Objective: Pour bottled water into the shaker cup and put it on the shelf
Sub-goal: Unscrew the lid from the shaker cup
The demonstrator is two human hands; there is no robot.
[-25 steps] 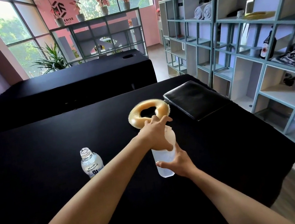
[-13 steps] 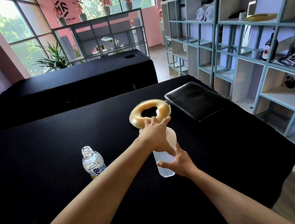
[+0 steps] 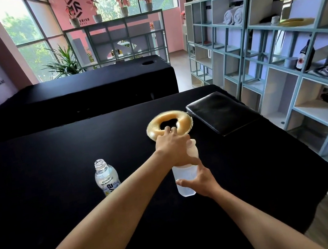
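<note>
A: Shaker cup [image 3: 184, 182] sits centre frame, upright on the black counter [image 3: 37, 178], water inside. Water bottle [image 3: 106, 177] left of it, well apart, cap off, upright.

B: What changed?

A: Over the last second the left hand [image 3: 175, 150] rotated on the lid [image 3: 192, 151], fingers swinging from pointing right to pointing away toward the tan ring cushion [image 3: 168, 123]. Cup and bottle haven't shifted. Reads as screwing the lid on. So I'd say the pour is done, capping is in progress, and shelving is all that's left.

B: Hands?

A: Left: palm down, clamped over the lid, fingers curled round its far edge. Right hand [image 3: 200, 180] wraps the lower cup body, thumb across the front, fingers behind, firm hold to brace it against the twist.

B: Lid seated?

A: Can't tell, the left hand covers the seam.

B: Shelf?

A: Shelf [image 3: 293, 72] runs down the right of the frame, several cubbies free in the lower right. Black pad [image 3: 219, 112] lies between cup and shelf.
</note>
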